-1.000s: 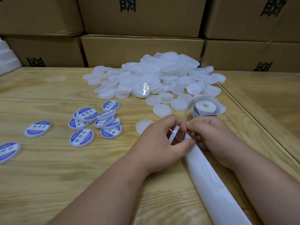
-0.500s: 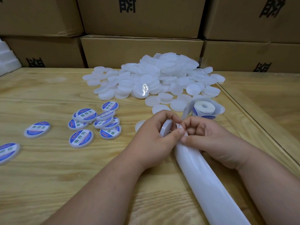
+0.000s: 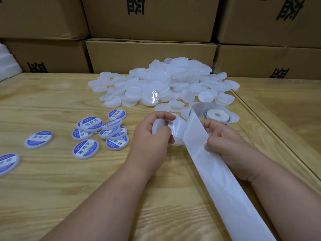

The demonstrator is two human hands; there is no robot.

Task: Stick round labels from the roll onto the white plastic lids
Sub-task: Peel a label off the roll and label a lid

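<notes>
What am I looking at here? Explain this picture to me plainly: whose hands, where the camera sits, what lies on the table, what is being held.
There is no machine here. A person works with bare hands, and the one picture comes from a camera worn on their head, looking forward and down.

The left hand grips a plain white lid by its edge. The right hand pinches the long backing strip, which runs from the label roll toward the camera.

On the wooden table a heap of plain white lids lies at the back. To the left lie the finished lids, each with a blue and white round label; two more sit farther left. Cardboard boxes are stacked behind the table.

Whether a label is on the held lid yet, I cannot tell.
</notes>
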